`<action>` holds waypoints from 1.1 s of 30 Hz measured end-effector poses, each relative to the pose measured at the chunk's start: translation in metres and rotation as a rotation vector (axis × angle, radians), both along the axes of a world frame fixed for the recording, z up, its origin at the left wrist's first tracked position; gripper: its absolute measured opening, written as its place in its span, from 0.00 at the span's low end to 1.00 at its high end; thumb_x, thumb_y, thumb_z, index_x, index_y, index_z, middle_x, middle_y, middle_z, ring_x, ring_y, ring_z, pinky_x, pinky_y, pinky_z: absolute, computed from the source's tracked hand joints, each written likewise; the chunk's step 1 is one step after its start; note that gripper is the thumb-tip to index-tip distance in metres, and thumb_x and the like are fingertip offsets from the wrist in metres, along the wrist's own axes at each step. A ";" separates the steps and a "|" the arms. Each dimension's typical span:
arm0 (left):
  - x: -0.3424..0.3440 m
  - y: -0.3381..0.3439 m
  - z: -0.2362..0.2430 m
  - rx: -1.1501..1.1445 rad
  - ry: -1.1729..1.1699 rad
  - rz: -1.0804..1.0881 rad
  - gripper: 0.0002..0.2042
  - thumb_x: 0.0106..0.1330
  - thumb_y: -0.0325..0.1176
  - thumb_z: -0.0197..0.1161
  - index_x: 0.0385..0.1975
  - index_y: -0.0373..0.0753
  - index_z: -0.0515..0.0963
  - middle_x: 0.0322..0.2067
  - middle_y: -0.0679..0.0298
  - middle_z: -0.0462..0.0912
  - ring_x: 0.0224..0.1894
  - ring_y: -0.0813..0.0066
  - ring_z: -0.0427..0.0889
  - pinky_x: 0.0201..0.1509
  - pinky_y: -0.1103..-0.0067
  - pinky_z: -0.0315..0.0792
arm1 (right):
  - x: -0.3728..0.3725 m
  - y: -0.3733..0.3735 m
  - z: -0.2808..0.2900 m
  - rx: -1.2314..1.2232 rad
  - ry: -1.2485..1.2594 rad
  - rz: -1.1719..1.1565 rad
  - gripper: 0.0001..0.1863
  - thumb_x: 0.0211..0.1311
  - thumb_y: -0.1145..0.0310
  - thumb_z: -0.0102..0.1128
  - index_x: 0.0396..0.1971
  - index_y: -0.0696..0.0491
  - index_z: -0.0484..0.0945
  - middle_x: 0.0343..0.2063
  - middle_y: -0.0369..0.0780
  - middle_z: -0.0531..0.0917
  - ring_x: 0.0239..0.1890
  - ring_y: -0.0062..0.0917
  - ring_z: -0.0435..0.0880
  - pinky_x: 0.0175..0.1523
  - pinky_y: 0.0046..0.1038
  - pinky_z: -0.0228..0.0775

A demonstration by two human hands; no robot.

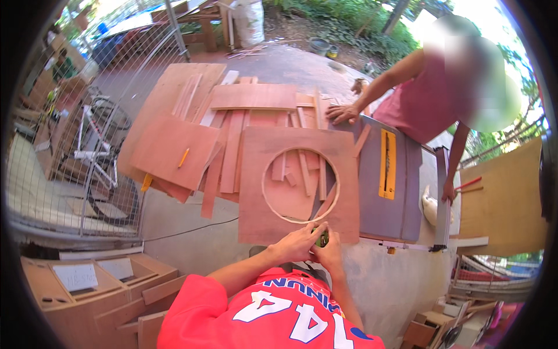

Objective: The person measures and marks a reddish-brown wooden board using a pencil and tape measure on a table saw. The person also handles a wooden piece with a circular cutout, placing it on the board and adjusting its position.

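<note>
A square reddish-brown wooden board (253, 192) with a large round hole lies before me, its right side by the table saw. My left hand (295, 244) and my right hand (330, 249) meet at its near edge, just below the pale rim of the hole. Both are closed around a small green and dark thing (323, 238), mostly hidden by my fingers, so its kind does not show. Through the hole, wood strips and offcuts (289, 175) are visible.
To the right stands a table saw (378, 215) with a yellow insert (387, 164); a co-worker's hand (343, 113) rests on its far end. Stacked planks (235, 145) and a panel with a pencil (183, 157) lie left. Wooden cabinet frames (104, 291) sit lower left.
</note>
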State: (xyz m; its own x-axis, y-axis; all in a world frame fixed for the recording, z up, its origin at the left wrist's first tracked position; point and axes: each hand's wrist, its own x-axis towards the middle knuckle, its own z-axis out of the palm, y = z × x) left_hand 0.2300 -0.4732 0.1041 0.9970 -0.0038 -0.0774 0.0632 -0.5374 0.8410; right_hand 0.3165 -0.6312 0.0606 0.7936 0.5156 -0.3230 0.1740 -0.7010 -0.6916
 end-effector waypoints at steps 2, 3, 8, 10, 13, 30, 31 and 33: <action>0.011 -0.012 -0.004 -0.051 0.086 -0.011 0.45 0.50 0.38 0.80 0.69 0.36 0.63 0.64 0.42 0.69 0.63 0.40 0.75 0.65 0.59 0.74 | -0.003 -0.015 0.002 0.044 0.053 -0.047 0.50 0.47 0.56 0.81 0.68 0.61 0.67 0.54 0.52 0.75 0.58 0.44 0.77 0.62 0.41 0.72; 0.015 -0.017 -0.005 -0.053 0.069 -0.028 0.44 0.50 0.39 0.80 0.69 0.38 0.65 0.64 0.42 0.69 0.61 0.40 0.77 0.64 0.60 0.75 | -0.004 -0.024 0.003 0.066 0.068 -0.065 0.48 0.49 0.56 0.80 0.68 0.60 0.67 0.55 0.51 0.75 0.59 0.42 0.77 0.61 0.40 0.73; 0.038 -0.031 -0.010 -0.165 0.109 -0.047 0.39 0.50 0.43 0.80 0.63 0.35 0.72 0.56 0.46 0.78 0.58 0.50 0.80 0.60 0.64 0.76 | 0.020 -0.082 0.013 0.487 0.595 -0.229 0.35 0.65 0.58 0.71 0.67 0.56 0.70 0.54 0.45 0.79 0.56 0.30 0.81 0.55 0.32 0.79; 0.047 -0.033 -0.010 -0.278 0.102 -0.072 0.38 0.50 0.45 0.81 0.61 0.34 0.74 0.50 0.50 0.82 0.54 0.57 0.83 0.57 0.68 0.78 | 0.025 -0.103 0.017 0.583 0.739 -0.394 0.28 0.72 0.58 0.65 0.66 0.55 0.71 0.53 0.42 0.80 0.54 0.25 0.82 0.52 0.28 0.81; 0.055 -0.039 -0.010 -0.463 0.192 -0.094 0.39 0.51 0.49 0.81 0.60 0.33 0.75 0.42 0.58 0.86 0.44 0.70 0.85 0.50 0.74 0.79 | 0.025 -0.122 0.014 0.588 0.825 -0.392 0.24 0.77 0.55 0.59 0.62 0.55 0.73 0.50 0.40 0.82 0.51 0.23 0.84 0.50 0.28 0.82; 0.063 -0.026 -0.015 -0.622 0.609 -0.235 0.27 0.75 0.54 0.61 0.56 0.34 0.70 0.45 0.53 0.84 0.39 0.70 0.86 0.41 0.76 0.80 | 0.016 -0.100 -0.013 0.641 0.786 -0.313 0.23 0.73 0.42 0.59 0.40 0.50 0.76 0.27 0.31 0.77 0.26 0.13 0.74 0.33 0.20 0.70; 0.063 -0.025 -0.016 -0.638 0.618 -0.248 0.26 0.75 0.53 0.60 0.57 0.35 0.70 0.46 0.53 0.83 0.41 0.70 0.86 0.42 0.76 0.80 | 0.016 -0.099 -0.013 0.625 0.779 -0.295 0.22 0.73 0.43 0.60 0.39 0.50 0.76 0.26 0.30 0.77 0.25 0.13 0.74 0.33 0.19 0.70; 0.063 -0.022 -0.019 -0.683 0.636 -0.275 0.26 0.75 0.51 0.60 0.59 0.35 0.69 0.47 0.53 0.82 0.45 0.69 0.85 0.45 0.75 0.81 | 0.017 -0.097 -0.012 0.613 0.777 -0.259 0.22 0.73 0.43 0.60 0.38 0.49 0.76 0.25 0.29 0.76 0.25 0.13 0.73 0.33 0.19 0.69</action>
